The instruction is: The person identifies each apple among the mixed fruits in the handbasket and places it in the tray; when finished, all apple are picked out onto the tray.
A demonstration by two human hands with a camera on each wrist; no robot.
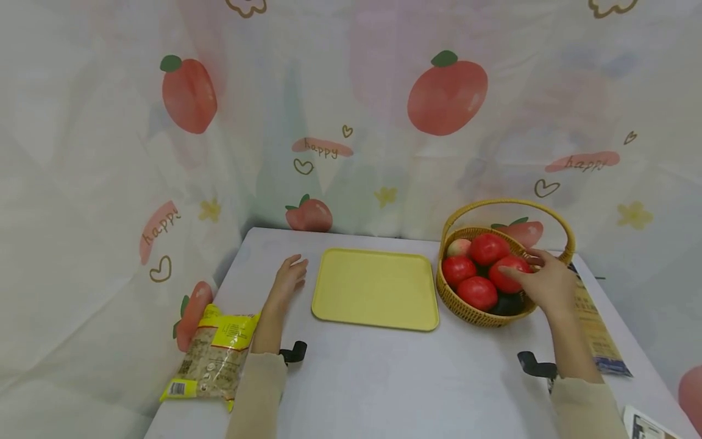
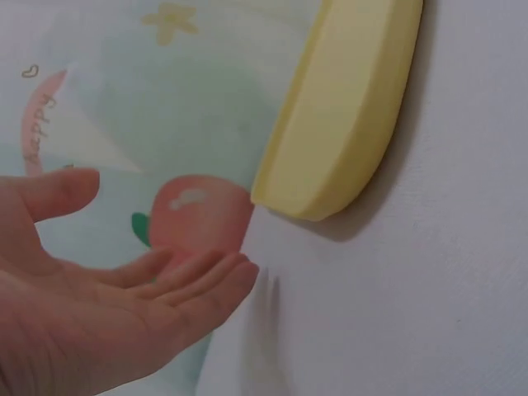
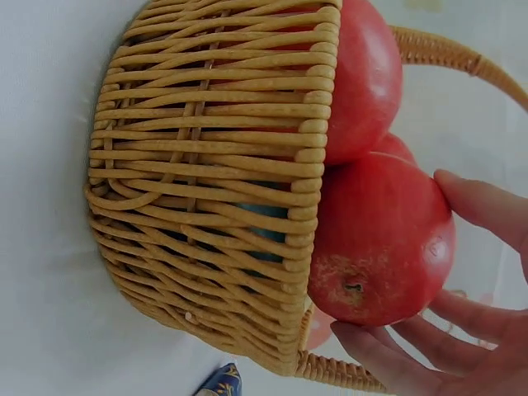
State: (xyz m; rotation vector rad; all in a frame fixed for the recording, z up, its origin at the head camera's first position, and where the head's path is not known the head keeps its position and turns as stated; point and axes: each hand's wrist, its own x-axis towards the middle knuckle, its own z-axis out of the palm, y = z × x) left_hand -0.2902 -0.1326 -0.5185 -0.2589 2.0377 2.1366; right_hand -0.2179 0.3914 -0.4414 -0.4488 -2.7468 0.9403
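Note:
A wicker basket [image 1: 463, 310] with a tall arched handle stands at the right, filled with several red fruits and a pale pinkish one [image 1: 458, 247]. My right hand [image 1: 551, 285] reaches in over its right side. In the right wrist view, thumb and fingers pinch a red apple [image 3: 379, 235] from opposite sides; it sits at the basket's rim beside another red fruit [image 3: 363, 82]. A dark green, rounded thing [image 1: 508, 304] lies partly hidden below it. My left hand [image 1: 287, 280] hovers left of a yellow tray [image 1: 375, 289], fingers loosely extended and holding nothing.
A yellow-and-clear food bag [image 1: 216, 356] lies by my left forearm. Right of the basket is a flat printed package [image 1: 595, 323], partly behind my right arm. A white-edged card [image 1: 647, 424] shows at the bottom right corner. A printed curtain [image 1: 373, 122] hangs behind the table.

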